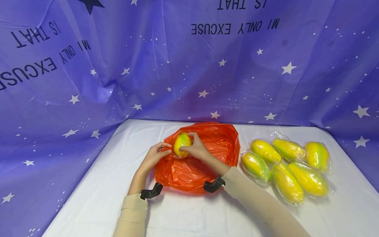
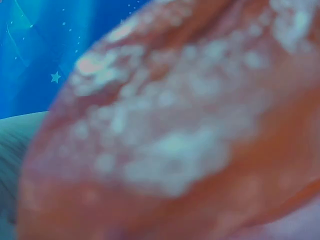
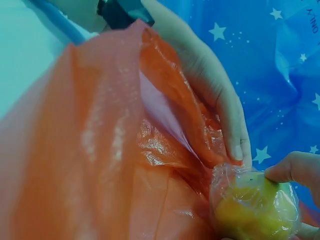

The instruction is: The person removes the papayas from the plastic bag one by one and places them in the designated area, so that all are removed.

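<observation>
In the head view, a red plastic bag (image 1: 211, 171) lies spread on the table with its mouth facing up. My right hand (image 1: 197, 148) holds a yellow-green mango (image 1: 182, 144) in clear wrap, over the left part of the bag's mouth. The right wrist view shows this wrapped mango (image 3: 255, 205) between thumb and fingers. At the bag's left rim, my left hand (image 1: 152, 158) pinches the red plastic between thumb and fingers. Blurred bag plastic (image 2: 165, 130) fills most of the left wrist view, hiding the left hand there.
Several more wrapped mangoes (image 1: 288, 182) lie grouped on the right side of the white-covered table (image 1: 97, 197). A purple curtain with stars and lettering (image 1: 183, 72) hangs behind and at both sides. Each wrist wears a black camera mount (image 1: 152, 191).
</observation>
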Demonstrator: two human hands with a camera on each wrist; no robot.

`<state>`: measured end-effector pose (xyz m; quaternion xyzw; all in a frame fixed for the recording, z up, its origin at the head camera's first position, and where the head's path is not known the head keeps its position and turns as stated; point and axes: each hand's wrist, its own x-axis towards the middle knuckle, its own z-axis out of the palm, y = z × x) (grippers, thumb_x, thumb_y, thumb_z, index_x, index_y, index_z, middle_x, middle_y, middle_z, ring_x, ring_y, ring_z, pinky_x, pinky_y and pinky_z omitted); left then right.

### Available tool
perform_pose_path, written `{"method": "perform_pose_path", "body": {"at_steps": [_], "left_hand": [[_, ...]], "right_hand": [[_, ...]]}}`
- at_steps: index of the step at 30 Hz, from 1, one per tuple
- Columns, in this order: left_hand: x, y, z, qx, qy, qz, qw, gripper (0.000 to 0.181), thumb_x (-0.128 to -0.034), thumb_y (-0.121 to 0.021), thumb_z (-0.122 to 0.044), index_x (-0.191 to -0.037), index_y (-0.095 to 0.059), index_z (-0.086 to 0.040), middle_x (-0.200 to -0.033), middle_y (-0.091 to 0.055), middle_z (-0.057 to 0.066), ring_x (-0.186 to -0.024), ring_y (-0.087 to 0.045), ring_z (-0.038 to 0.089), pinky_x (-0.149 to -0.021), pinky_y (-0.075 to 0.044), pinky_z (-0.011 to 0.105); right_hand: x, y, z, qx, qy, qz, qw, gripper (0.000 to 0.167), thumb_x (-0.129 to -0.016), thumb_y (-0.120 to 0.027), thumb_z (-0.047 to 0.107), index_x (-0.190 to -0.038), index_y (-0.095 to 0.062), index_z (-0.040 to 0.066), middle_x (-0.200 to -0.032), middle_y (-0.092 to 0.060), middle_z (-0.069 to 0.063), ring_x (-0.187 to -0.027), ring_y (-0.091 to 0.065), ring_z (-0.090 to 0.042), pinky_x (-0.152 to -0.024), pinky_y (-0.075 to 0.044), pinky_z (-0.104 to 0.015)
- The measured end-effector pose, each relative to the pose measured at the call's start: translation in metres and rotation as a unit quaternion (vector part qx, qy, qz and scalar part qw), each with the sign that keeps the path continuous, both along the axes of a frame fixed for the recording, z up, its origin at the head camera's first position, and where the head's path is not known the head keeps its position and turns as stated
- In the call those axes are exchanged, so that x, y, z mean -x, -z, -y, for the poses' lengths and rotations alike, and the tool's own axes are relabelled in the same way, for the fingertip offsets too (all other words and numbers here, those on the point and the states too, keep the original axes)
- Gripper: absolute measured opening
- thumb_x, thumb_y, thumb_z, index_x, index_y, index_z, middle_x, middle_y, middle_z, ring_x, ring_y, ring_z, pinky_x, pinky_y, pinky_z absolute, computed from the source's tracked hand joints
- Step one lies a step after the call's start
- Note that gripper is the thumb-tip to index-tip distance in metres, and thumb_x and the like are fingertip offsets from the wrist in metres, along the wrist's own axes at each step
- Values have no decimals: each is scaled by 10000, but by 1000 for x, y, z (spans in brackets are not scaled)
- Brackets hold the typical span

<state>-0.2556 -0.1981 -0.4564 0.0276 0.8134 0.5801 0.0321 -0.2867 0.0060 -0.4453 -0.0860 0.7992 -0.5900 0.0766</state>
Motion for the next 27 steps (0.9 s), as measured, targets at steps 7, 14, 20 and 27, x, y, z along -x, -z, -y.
{"method": "perform_pose_path", "body": {"at_steps": [7,14,20,27], "left_hand": [[-1,1,0,-73,32,5,10000,309,-899,-688,-159,-1165,-633,-11,-1164,-626,162,-1055,-557,266,-852,-464,325],[-1,1,1,-81,48,3,10000,298,-900,-682,-143,-1163,-635,-11,-1155,-625,161,-1039,-555,263,-842,-459,321],[-1,1,1,-88,46,5,10000,277,-902,-667,-106,-1154,-631,4,-1120,-637,162,-989,-574,246,-807,-478,305],[-1,1,0,-45,60,14,10000,287,-902,-669,-106,-1157,-626,17,-1095,-642,159,-959,-587,243,-792,-492,313]], "right_hand": [[-12,-7,-11,-131,-70,257,9996,716,-737,-793,194,-1345,-422,116,-1131,-537,-174,-968,-568,-292,-732,-540,-356],[-25,-15,-21,-45,-166,399,9991,705,-733,-796,169,-1336,-432,142,-1231,-515,-180,-1049,-549,-319,-742,-541,-370],[-32,-14,-32,25,-241,570,9981,687,-740,-792,177,-1328,-438,154,-1253,-500,-180,-1024,-564,-323,-744,-546,-386],[-41,-14,-47,-168,-173,592,9980,714,-725,-801,215,-1340,-440,199,-1282,-501,-152,-1075,-541,-321,-761,-539,-389]]}}
